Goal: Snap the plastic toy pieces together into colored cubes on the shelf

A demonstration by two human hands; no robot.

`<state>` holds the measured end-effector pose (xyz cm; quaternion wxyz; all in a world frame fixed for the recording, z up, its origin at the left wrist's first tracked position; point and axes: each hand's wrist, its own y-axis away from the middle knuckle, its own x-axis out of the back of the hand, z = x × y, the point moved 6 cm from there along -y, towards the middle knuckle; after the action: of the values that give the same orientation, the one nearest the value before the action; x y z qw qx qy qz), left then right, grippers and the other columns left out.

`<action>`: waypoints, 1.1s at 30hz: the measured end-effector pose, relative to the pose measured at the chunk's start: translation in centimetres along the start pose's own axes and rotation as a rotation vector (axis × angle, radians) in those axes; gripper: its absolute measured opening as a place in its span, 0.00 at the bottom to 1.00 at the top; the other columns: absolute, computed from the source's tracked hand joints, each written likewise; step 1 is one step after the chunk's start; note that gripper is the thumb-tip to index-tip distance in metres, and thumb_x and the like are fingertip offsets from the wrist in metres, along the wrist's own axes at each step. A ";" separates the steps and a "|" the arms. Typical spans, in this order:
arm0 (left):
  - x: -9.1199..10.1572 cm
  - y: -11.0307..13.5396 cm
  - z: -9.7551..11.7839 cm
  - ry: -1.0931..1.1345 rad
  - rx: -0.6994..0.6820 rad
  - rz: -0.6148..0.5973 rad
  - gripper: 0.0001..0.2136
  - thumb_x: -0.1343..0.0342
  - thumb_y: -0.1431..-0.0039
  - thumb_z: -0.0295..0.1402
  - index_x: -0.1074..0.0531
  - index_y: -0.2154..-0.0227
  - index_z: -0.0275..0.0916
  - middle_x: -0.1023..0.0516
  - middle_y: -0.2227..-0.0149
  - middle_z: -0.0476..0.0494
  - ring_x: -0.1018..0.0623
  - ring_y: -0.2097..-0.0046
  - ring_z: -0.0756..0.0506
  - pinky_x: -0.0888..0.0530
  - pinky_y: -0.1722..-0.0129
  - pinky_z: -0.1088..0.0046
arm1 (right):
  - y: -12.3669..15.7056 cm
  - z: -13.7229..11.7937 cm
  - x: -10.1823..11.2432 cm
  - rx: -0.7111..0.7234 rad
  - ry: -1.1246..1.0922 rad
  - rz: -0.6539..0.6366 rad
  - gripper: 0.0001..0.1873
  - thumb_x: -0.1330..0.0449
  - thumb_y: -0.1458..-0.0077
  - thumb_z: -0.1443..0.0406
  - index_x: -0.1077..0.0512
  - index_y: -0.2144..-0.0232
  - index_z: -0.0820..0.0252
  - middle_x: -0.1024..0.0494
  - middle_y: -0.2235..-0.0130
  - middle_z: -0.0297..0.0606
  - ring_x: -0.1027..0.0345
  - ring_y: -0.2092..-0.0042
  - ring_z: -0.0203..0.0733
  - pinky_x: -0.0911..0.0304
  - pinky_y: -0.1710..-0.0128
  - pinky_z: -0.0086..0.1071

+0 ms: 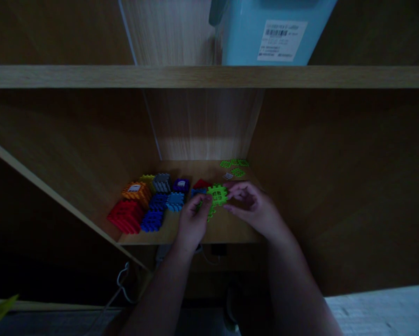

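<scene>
"What has the left hand [193,220] got?"

"The left edge of a bright green, flat plastic square [217,194] with notched sides and a window-like lattice, pinched between thumb and fingers. The square sits between the two hands, over the wooden shelf [230,232]."

"And the right hand [264,213]?"

"Half open and curved, with a clear gap between thumb and fingers. Its fingertips are right by the square's other edge — I can't tell whether they touch."

"Something green shows lower down."

"A second green notched piece [211,213], partly hidden by the left hand. Joined to the square or separate, I can't say."

"Which step is this?"

"Handling the square, I'd judge, with the left hand bearing it."

"What does the next move call for?"

"A steady left pinch, I'd think; for the right hand to share the hold, its thumb and fingers must close on the notched edge."

"And farther out?"

"A flat red piece [201,184] just beyond the left hand, then notched stacks to the left: light blue [175,201], purple [180,185], dark blue [152,220], grey [162,182], yellow, orange [136,191] and red [126,217]. Loose flat green pieces [237,172] lie at the back right — and a pale blue plastic bin [244,37] stands above."
</scene>
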<state>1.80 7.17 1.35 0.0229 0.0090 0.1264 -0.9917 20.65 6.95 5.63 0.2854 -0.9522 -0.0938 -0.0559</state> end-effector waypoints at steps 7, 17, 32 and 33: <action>-0.3 0.0 0.4 -0.054 0.008 -0.004 0.18 0.43 0.31 0.51 0.21 0.65 0.41 0.23 0.69 0.49 0.27 0.67 0.47 0.32 0.67 0.74 | -0.3 0.5 1.0 -0.002 -0.010 0.093 0.15 0.25 0.45 0.62 0.29 0.63 0.50 0.19 0.50 0.37 0.25 0.40 0.47 0.26 0.40 0.46; -1.7 0.4 0.3 -0.306 -0.097 -0.158 0.16 0.40 0.38 0.29 0.24 0.47 0.44 0.18 0.59 0.47 0.20 0.62 0.46 0.28 0.63 0.72 | -0.8 3.3 3.4 -0.113 0.482 0.306 0.16 0.30 0.42 0.53 0.30 0.58 0.51 0.20 0.56 0.39 0.26 0.57 0.49 0.31 0.55 0.43; -1.3 -0.8 -0.7 -0.324 -0.006 -0.097 0.19 0.39 0.40 0.29 0.22 0.46 0.42 0.15 0.60 0.44 0.17 0.61 0.42 0.24 0.62 0.68 | -1.5 4.4 1.4 -0.131 0.520 0.206 0.16 0.35 0.40 0.55 0.32 0.54 0.51 0.19 0.51 0.43 0.24 0.50 0.54 0.30 0.47 0.49; -1.4 -0.8 -0.7 -0.339 -0.011 -0.100 0.19 0.39 0.40 0.29 0.22 0.46 0.43 0.15 0.59 0.44 0.17 0.60 0.41 0.24 0.60 0.67 | -1.5 4.4 1.4 -0.135 0.520 0.206 0.16 0.35 0.40 0.55 0.33 0.54 0.51 0.19 0.52 0.43 0.24 0.51 0.54 0.30 0.48 0.49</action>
<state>3.12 8.20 0.95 -0.0056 -0.1649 0.1263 -0.9782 21.96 10.85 2.97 0.2400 -0.9273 0.0837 -0.2749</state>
